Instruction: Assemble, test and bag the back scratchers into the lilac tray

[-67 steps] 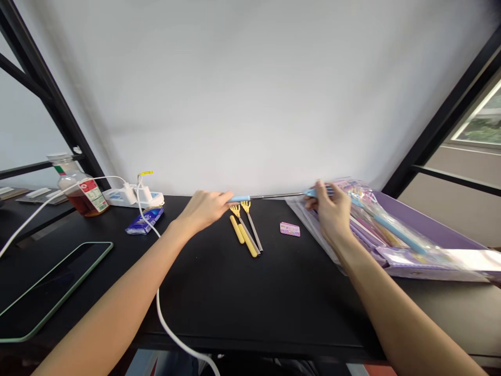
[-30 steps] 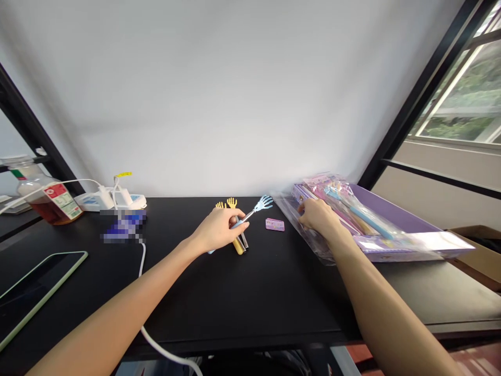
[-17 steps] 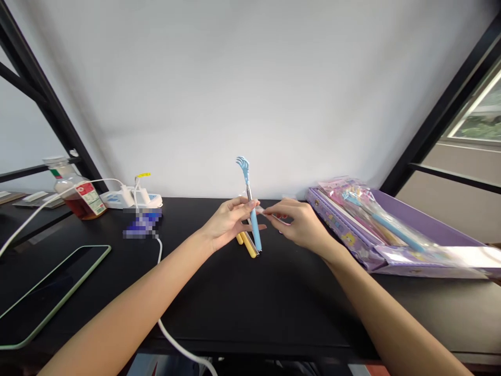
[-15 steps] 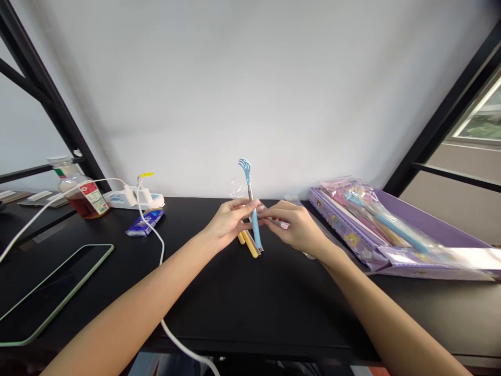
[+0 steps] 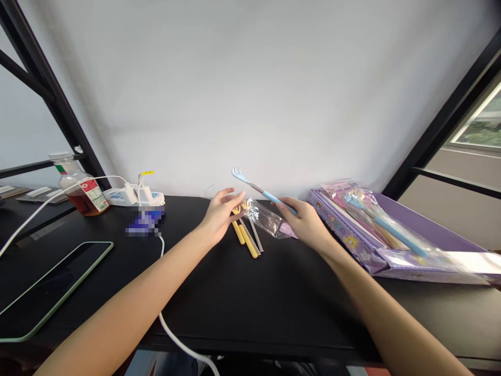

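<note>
The right hand (image 5: 307, 223) grips a blue back scratcher (image 5: 270, 194) by its handle, fingers (image 5: 288, 204) closed, its claw tilted up and left above the tabletop's far edge. The left hand (image 5: 218, 217) is empty, fingers (image 5: 230, 195) spread open, just above two yellow back scratchers (image 5: 246, 235). A clear plastic bag (image 5: 265, 218) lies between the hands.

The right hand (image 5: 307, 224) grips a blue back scratcher (image 5: 263, 188); the open left hand (image 5: 221, 215) is beside a clear plastic sleeve (image 5: 266, 218).

A pale-blue back scratcher (image 5: 274, 197) has a silver shaft; yellow back scratchers (image 5: 246, 237) lie on the black bench (image 5: 274, 297); a lilac cartoon-printed box (image 5: 336, 230) stands right.
</note>
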{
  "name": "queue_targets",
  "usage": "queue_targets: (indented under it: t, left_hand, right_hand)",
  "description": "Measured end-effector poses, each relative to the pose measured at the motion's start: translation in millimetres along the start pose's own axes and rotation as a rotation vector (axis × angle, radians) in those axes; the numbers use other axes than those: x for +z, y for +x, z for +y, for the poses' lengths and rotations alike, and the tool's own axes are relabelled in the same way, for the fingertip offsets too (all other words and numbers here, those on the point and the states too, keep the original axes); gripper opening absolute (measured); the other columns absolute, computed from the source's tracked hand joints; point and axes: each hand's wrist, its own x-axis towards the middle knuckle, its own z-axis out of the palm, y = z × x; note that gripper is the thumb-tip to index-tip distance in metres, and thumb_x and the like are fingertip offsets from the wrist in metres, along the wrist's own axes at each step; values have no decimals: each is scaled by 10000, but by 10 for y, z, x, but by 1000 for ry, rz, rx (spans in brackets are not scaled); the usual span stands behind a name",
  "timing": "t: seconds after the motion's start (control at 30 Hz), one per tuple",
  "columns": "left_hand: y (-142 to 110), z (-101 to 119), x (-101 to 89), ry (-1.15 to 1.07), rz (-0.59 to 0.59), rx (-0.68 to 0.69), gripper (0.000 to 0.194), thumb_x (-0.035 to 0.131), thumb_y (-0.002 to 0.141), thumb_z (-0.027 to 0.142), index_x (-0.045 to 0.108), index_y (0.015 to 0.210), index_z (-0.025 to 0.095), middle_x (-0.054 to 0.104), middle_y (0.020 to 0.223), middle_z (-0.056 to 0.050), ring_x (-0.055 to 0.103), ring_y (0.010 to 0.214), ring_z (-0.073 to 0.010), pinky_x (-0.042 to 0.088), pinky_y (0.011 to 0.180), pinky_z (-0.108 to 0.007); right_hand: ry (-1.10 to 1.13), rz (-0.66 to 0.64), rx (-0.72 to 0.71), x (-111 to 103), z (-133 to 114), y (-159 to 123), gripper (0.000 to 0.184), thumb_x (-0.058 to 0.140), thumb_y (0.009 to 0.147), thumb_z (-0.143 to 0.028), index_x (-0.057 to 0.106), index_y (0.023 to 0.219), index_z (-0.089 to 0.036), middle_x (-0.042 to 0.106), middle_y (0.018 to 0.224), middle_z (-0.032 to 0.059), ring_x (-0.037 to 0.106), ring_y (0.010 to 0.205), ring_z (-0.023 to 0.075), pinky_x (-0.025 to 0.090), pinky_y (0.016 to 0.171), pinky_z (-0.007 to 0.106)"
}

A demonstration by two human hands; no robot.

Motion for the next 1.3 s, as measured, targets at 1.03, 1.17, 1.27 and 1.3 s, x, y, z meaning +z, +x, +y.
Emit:
queue_targets:
  t: [1.03, 1.17, 1.27, 1.3]
  left_hand:
    - [104, 84, -325, 891, -305, 200, 883, 795, 776, 439, 343, 1533, 392, 705, 1125, -62, 693, 950, -244, 542, 908, -414]
    - [98, 102, -355, 1018, -460, 188, 681, 739, 785, 257, 519, 1428, 307, 718, 892, -10, 643, 635, -157, 533, 680, -300]
    - [101, 79, -328, 1008, -410, 164, 512, 690, 810, 223, 612, 1316, 241, 719, 756, -2, 693, 675, -185, 528, 675, -287]
    - [102, 72, -316, 992, -384, 169, 459, 689, 817, 233, 639, 1273, 227, 733, 762, -12, 716, 722, -199, 539, 705, -293]
  right_hand:
    - [-220, -418, 16, -645, 225, -6, 352, 638, 859, -558, 793, 798, -247, 706, 728, 13, 567, 660, 164, 354, 609, 307]
    - [-223, -418, 37, -657, 243, -2, 364, 636, 857, -570, 793, 802, -246, 712, 745, 12, 559, 673, 164, 358, 623, 308]
    - [-204, -426, 48, -665, 236, 0, 353, 640, 854, -559, 798, 806, -247, 719, 752, 14, 556, 678, 165, 363, 626, 309]
    - [-195, -425, 47, -668, 231, -2, 346, 641, 853, -552, 799, 807, -248, 722, 755, 14, 556, 681, 166, 366, 629, 309]
